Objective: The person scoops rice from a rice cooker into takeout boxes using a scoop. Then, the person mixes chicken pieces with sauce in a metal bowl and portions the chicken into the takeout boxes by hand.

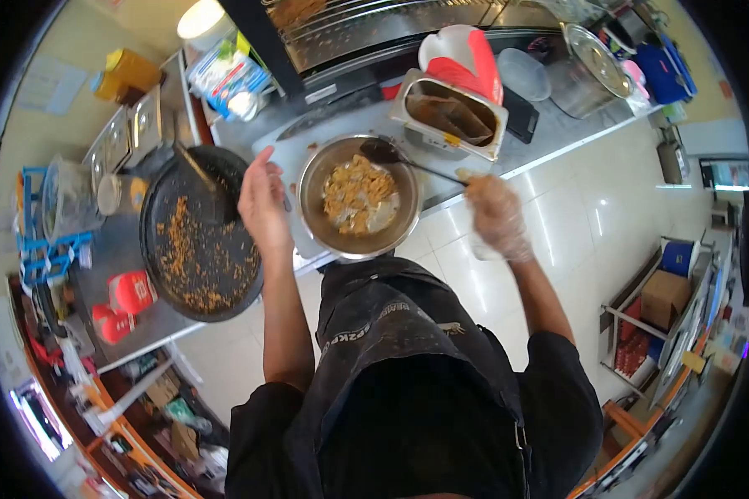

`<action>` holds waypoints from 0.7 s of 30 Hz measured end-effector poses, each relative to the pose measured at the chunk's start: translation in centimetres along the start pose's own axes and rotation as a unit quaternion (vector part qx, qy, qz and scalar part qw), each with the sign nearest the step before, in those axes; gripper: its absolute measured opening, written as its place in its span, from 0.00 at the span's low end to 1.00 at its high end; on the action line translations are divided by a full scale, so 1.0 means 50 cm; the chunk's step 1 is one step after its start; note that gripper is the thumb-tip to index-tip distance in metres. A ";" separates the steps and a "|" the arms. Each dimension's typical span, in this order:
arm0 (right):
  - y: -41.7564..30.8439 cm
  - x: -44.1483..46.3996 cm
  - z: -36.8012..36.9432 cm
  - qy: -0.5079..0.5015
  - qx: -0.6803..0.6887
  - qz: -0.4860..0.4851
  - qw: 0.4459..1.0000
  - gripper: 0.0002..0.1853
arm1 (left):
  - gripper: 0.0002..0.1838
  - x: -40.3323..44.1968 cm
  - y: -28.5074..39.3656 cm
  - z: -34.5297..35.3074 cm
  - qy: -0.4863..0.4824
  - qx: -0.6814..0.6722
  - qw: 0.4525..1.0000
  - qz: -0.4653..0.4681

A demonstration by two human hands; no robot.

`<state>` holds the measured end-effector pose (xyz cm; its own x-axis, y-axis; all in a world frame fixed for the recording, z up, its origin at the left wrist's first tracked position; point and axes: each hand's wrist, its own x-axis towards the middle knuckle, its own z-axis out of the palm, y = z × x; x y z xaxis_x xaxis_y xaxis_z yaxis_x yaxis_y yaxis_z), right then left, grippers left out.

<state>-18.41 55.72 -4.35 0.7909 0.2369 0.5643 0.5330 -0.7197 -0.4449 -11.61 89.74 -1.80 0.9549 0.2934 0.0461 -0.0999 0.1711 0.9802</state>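
My right hand (498,214), in a clear plastic glove, is closed round the handle of a dark ladle (381,151). The ladle's head rests over the upper right rim of a steel bowl (305,200). Chunks of brownish food (358,193) lie inside the bowl. Just left of the bowl is my bare left hand (264,200), its fingers raised and apart, holding nothing. A large round black pan (154,270) with orange-brown crumbs sits further left, and a spatula (215,200) lies in it.
A rectangular metal container (498,137) with dark contents stands behind the bowl to the right. Beyond it are a plastic tub (524,75) and a steel pot (574,91). Red-capped bottles (131,293) stand left of the pan. A wheeled-looking shelf (632,333) is at the right.
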 end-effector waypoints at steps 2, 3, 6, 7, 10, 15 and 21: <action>-0.048 -0.028 0.036 -0.168 -0.203 0.003 0.965 0.14 | 0.19 -0.036 0.012 -0.055 0.013 0.071 0.997 -0.017; -0.048 -0.036 0.045 -0.151 -0.184 -0.012 0.971 0.14 | 0.18 -0.057 0.008 -0.062 0.012 0.135 0.990 -0.032; -0.037 -0.030 0.062 -0.095 -0.164 -0.050 0.981 0.16 | 0.18 -0.118 -0.062 -0.093 -0.015 0.272 0.960 -0.069; -0.038 -0.030 0.057 -0.077 -0.180 -0.052 0.979 0.16 | 0.19 -0.135 -0.060 -0.086 -0.013 0.293 0.952 -0.087; -0.045 -0.035 0.044 -0.104 -0.198 -0.057 0.973 0.17 | 0.21 -0.157 -0.077 -0.081 0.002 0.307 0.947 -0.097; -0.036 -0.044 0.027 -0.122 -0.180 0.059 0.974 0.14 | 0.21 -0.153 -0.053 -0.076 0.009 0.293 0.953 -0.082; -0.019 -0.027 -0.018 0.081 0.243 0.445 0.858 0.06 | 0.19 -0.131 -0.046 -0.046 -0.002 0.270 0.961 -0.062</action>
<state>-20.24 55.49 -4.08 0.9186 -0.3877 -0.0768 -0.1657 -0.2014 -0.9654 -18.27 89.60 -4.80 0.9512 0.2985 -0.0786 0.1741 -0.3083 0.9352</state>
